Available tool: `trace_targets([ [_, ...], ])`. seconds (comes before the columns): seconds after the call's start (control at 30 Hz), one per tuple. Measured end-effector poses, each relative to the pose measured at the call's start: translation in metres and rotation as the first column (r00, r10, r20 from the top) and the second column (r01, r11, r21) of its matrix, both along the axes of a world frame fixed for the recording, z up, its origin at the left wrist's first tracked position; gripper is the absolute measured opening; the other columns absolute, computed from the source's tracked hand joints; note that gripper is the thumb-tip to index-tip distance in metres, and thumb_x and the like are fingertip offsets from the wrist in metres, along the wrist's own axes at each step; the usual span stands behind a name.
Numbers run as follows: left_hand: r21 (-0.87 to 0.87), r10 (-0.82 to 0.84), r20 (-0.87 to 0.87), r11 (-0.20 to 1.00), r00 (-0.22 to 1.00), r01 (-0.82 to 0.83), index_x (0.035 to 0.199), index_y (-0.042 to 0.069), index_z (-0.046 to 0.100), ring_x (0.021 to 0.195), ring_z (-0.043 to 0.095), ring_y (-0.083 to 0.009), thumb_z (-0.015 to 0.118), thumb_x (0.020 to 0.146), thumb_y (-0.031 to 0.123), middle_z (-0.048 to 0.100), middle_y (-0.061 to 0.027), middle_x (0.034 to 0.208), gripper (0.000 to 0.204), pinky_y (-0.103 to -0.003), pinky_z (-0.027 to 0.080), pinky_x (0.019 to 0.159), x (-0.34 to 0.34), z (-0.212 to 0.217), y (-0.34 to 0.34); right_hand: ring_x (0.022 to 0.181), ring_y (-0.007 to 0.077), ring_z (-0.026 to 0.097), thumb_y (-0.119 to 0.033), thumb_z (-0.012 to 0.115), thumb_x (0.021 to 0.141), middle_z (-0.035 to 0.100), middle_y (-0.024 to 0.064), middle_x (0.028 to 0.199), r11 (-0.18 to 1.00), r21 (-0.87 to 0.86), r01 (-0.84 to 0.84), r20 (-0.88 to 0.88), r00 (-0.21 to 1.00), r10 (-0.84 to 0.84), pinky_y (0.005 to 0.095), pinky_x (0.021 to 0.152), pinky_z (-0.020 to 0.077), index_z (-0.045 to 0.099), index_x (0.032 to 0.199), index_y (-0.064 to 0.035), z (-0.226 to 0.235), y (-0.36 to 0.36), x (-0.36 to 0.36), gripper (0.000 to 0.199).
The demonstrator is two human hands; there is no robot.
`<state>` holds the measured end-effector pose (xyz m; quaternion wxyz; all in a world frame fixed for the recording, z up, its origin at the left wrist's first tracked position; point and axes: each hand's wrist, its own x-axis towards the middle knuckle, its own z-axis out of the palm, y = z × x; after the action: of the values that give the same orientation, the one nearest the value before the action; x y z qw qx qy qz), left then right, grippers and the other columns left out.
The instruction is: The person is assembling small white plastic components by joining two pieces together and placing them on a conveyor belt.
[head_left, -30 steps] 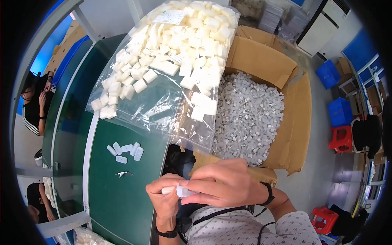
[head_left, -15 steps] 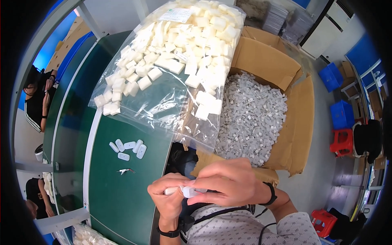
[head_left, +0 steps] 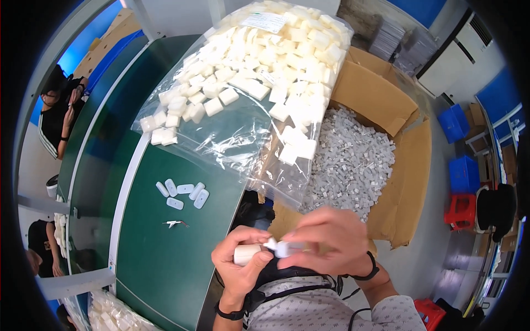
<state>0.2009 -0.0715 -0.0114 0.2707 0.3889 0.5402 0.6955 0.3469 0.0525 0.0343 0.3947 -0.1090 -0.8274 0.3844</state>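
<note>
Beside the big bag [head_left: 248, 94] there are five white caps [head_left: 182, 193] on the table [head_left: 160, 259], one box [head_left: 386, 165], two hands.

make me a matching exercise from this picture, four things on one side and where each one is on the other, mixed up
Things:
1. clear bag of white blocks
2. cardboard box
3. five small white pieces
4. small white part

Places:
A. lying loose on the green table
B. between the fingers of both hands
C. on the floor, full of small pale pieces
D. resting across the table edge and the box

Pairs: 1-D, 2-C, 3-A, 4-B
</note>
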Motion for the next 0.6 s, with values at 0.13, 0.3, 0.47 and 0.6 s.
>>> trace_targets([
  [0.13, 0.096, -0.197, 0.563, 0.98, 0.803, 0.174, 0.101, 0.001, 0.048, 0.058, 0.046, -0.0153, 0.037, 0.093, 0.04, 0.059, -0.0195, 0.081, 0.042, -0.026, 0.036, 0.051, -0.01, -0.001, -0.004, 0.061, 0.0049, 0.056, -0.012, 0.086, 0.079, 0.066, 0.0062, 0.09, 0.977, -0.188, 0.105, -0.18, 0.974, -0.139, 0.0194, 0.051, 0.0417, 0.071, 0.102, -0.0023, -0.005, 0.013, 0.013, 0.029],
  [0.3, -0.031, -0.089, 0.437, 0.993, 0.895, 0.113, 0.113, -0.001, 0.048, 0.068, 0.055, -0.0173, 0.045, 0.093, 0.03, 0.06, -0.0194, 0.092, 0.038, -0.027, 0.045, 0.054, -0.018, 0.006, -0.006, 0.065, 0.0044, 0.056, -0.004, 0.073, 0.09, 0.061, 0.0066, 0.096, 0.67, -0.74, 0.062, -0.152, 0.955, -0.256, 0.0173, 0.054, 0.0412, 0.067, 0.11, 0.0039, 0.001, 0.007, 0.016, 0.022],
  [0.47, -0.056, 0.054, 0.111, 0.997, 0.992, -0.048, 0.134, -0.006, 0.049, 0.104, 0.063, -0.0262, 0.071, 0.088, 0.002, 0.055, -0.0165, 0.122, 0.052, -0.04, 0.058, 0.087, -0.021, 0.01, -0.008, 0.065, 0.0063, 0.06, -0.002, 0.068, 0.093, 0.064, 0.0073, 0.093, 0.656, -0.754, 0.04, -0.077, 0.986, -0.148, 0.017, 0.054, 0.0424, 0.063, 0.114, 0.006, -0.01, 0.006, 0.012, 0.023],
  [0.6, -0.023, 0.117, -0.231, 0.992, 0.966, -0.126, 0.121, -0.006, 0.061, 0.108, 0.064, -0.0278, 0.079, 0.078, -0.005, 0.057, -0.0163, 0.119, 0.047, -0.04, 0.06, 0.089, -0.028, 0.005, -0.009, 0.065, 0.0081, 0.065, 0.001, 0.071, 0.089, 0.069, 0.0102, 0.094, 0.52, -0.854, -0.004, -0.053, 0.995, -0.081, 0.0195, 0.054, 0.0466, 0.064, 0.114, 0.0052, -0.012, -0.012, 0.004, 0.025],
])
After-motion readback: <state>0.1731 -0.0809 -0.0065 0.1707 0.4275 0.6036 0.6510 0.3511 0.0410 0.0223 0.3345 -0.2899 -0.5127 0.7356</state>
